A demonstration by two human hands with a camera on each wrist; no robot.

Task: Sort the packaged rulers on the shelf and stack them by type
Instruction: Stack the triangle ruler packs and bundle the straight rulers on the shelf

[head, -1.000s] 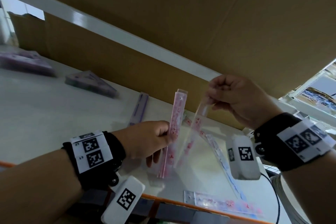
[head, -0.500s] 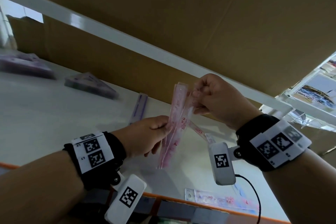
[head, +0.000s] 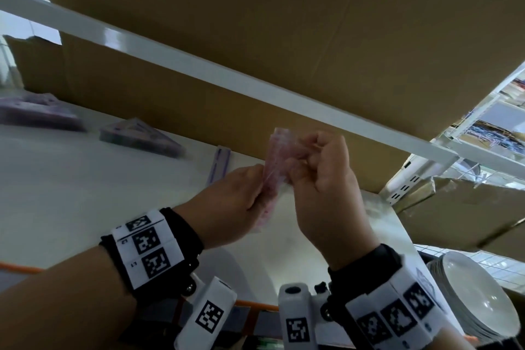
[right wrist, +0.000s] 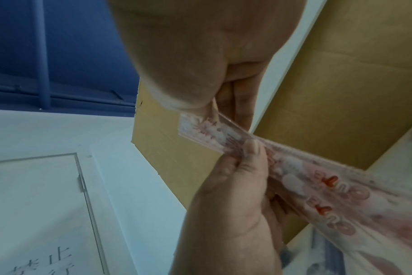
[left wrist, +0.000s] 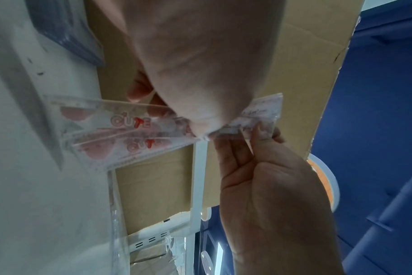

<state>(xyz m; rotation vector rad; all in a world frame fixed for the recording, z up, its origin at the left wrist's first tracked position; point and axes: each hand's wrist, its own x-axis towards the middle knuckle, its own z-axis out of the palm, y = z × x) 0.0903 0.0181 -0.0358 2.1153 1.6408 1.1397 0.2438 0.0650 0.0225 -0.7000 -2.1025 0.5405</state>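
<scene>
Two pink packaged rulers (head: pixel 275 162) printed "CUTE" are held together, nearly upright, above the white shelf (head: pixel 85 196). My left hand (head: pixel 260 182) pinches them around the middle from the left. From the right, my right hand (head: pixel 295 163) pinches their upper end. In the left wrist view the two rulers (left wrist: pixel 120 128) lie fanned slightly apart, one over the other. The right wrist view shows the same pair (right wrist: pixel 318 188), with the left hand's thumb (right wrist: pixel 249 156) pressed on it. Their lower ends are hidden behind my left hand in the head view.
A purple ruler (head: pixel 218 163) lies on the shelf by the cardboard box (head: pixel 255 37). Purple triangular packs (head: pixel 139 136) and another purple stack (head: pixel 37 113) sit farther left. A white shelf beam (head: pixel 199 65) crosses overhead. White plates (head: pixel 477 301) are stacked lower right.
My right hand carried its pink ruler left and laid it against the one in my left hand. Both hands now hold the pair close together.
</scene>
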